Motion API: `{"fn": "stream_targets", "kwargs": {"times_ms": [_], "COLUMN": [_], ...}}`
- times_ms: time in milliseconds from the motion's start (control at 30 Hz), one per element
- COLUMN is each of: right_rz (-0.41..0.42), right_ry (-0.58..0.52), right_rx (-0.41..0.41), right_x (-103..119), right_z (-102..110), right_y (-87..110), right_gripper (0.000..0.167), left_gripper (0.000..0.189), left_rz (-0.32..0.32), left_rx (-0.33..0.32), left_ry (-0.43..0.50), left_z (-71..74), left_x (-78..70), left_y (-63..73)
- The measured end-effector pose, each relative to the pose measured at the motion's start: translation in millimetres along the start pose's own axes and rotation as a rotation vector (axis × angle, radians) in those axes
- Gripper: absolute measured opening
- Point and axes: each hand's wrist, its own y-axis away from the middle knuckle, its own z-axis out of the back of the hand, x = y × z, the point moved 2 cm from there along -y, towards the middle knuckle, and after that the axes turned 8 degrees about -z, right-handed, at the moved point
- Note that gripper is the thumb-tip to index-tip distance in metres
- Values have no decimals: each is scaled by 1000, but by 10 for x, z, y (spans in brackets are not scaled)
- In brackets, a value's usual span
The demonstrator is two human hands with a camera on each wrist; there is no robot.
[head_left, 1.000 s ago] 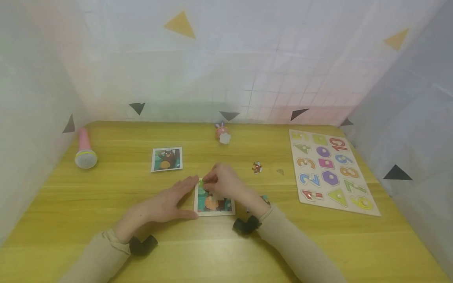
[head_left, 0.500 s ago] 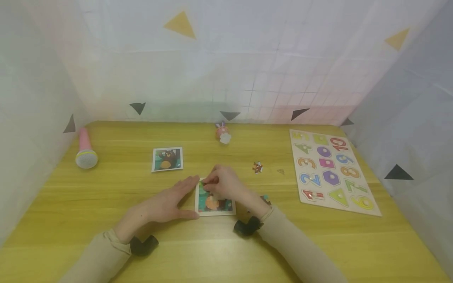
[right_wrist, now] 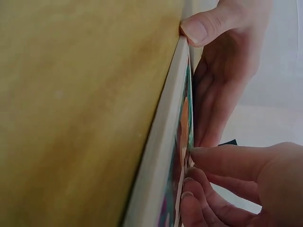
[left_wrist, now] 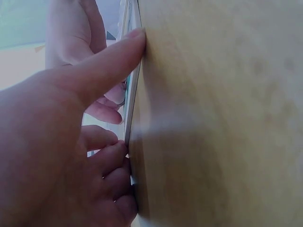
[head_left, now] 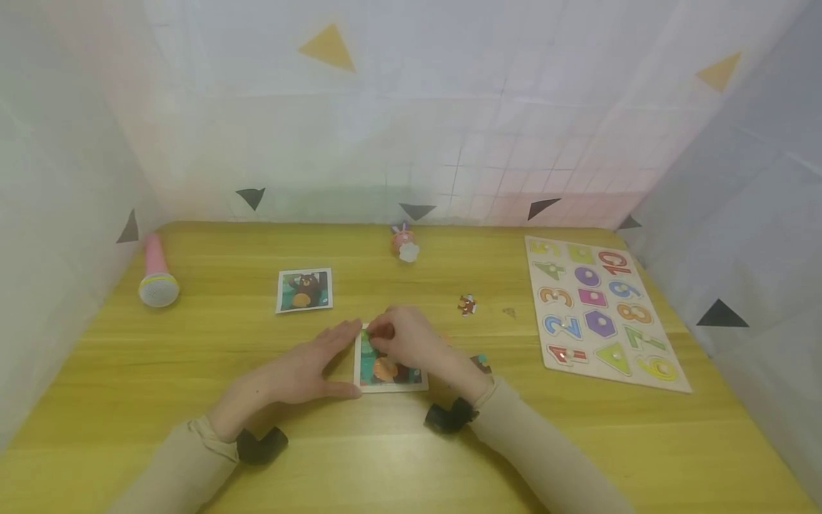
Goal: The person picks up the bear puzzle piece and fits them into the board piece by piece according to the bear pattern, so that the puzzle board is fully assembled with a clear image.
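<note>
A small square bear jigsaw puzzle (head_left: 384, 371) in a pale frame lies flat at the table's middle. My left hand (head_left: 298, 371) rests flat beside it, its outstretched thumb and fingers touching the frame's left edge. Over the puzzle's upper left part, my right hand (head_left: 411, 339) has thumb and fingers bent together, pinching a small puzzle piece mostly hidden by the fingers. In the right wrist view, the right thumb (right_wrist: 227, 158) meets the picture surface. A loose brown puzzle piece (head_left: 467, 305) lies to the right, and another piece (head_left: 481, 363) shows partly behind the right wrist.
A finished-looking bear picture card (head_left: 304, 290) lies at the back left. A pink toy microphone (head_left: 156, 275) is at far left, a small pink figurine (head_left: 404, 243) at the back. The number-and-shape board (head_left: 600, 314) lies right. White cloth walls surround the table.
My right hand has shifted slightly down and toward me over the puzzle's upper left corner, its fingers still bent. The left hand has stayed at the frame's left edge.
</note>
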Motion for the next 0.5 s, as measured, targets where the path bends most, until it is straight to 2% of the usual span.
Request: {"fn": "stream_targets", "kwargs": {"times_ms": [100,267,400,500], "right_rz": [27,29,-13,-52], "right_ry": [-6,-70,-106,-110], "right_rx": [26,70,65,30], "right_x": [-31,-128,-235,-347], "right_z": [16,131,272,381], "right_y": [5,58,139,195], "right_gripper": [17,25,30,31], "left_gripper": [100,101,102,103], "left_rz": [0,-1,9,12], "left_rx": [0,-2,-1,-3], "left_ry": [0,-15,-23,-27], "left_z": [-3,-5,-4,-8], "left_x": [-1,0,8,18], "left_y": [-1,-6,-12,-16]}}
